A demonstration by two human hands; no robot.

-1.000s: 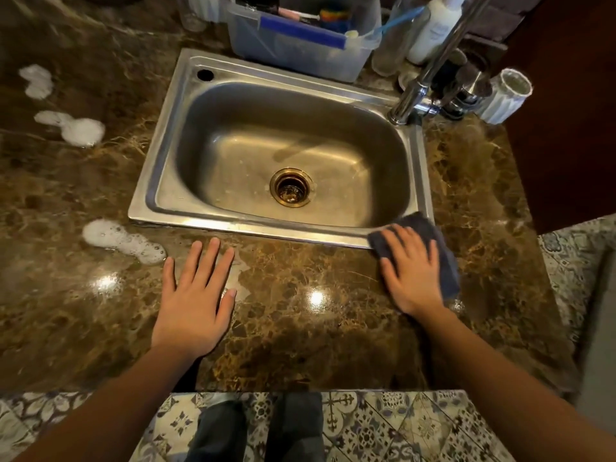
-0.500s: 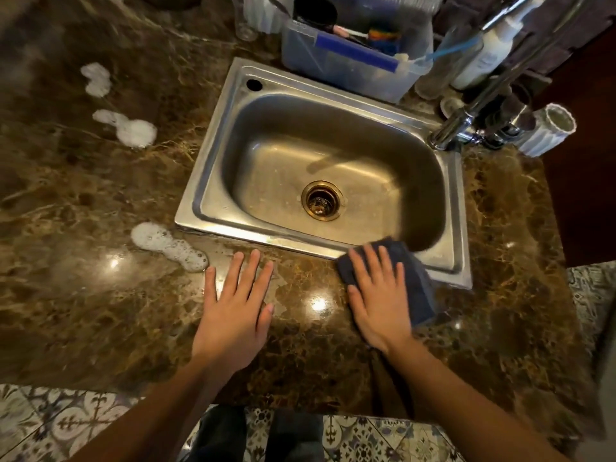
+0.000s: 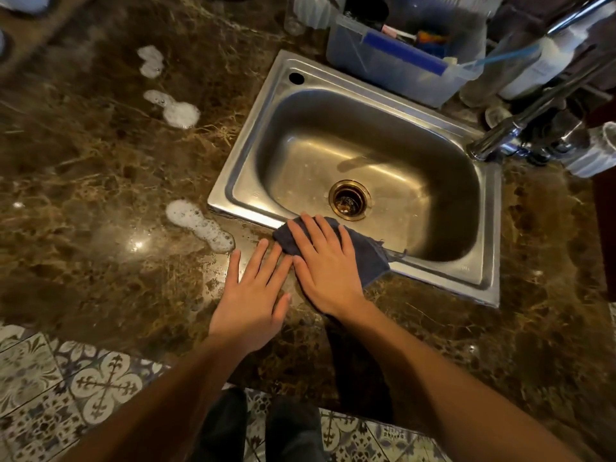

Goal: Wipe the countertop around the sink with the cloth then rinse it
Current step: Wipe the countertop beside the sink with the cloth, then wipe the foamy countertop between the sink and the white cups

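Observation:
A dark blue cloth (image 3: 368, 255) lies across the front rim of the steel sink (image 3: 253, 155) and the brown marble countertop (image 3: 83, 195). My right hand (image 3: 325, 268) presses flat on the cloth with straight fingers. Just left of it, my left hand (image 3: 255, 293) rests flat on the bare counter, its fingers touching the right hand's edge. A white foam patch (image 3: 200, 225) sits on the counter near the sink's front left corner, close to my left fingertips. Two more foam patches (image 3: 175, 110) lie farther back on the left.
A chrome faucet (image 3: 500, 141) rises at the sink's right back corner. Behind the sink stands a clear plastic bin (image 3: 393, 68) with brushes, beside a white bottle (image 3: 540, 68). A white cup (image 3: 596, 155) is at the far right. Patterned floor tiles (image 3: 66, 388) show below the counter edge.
My right hand has slid the cloth leftward along the sink's front rim until it meets my left hand. The left hand stayed flat on the counter.

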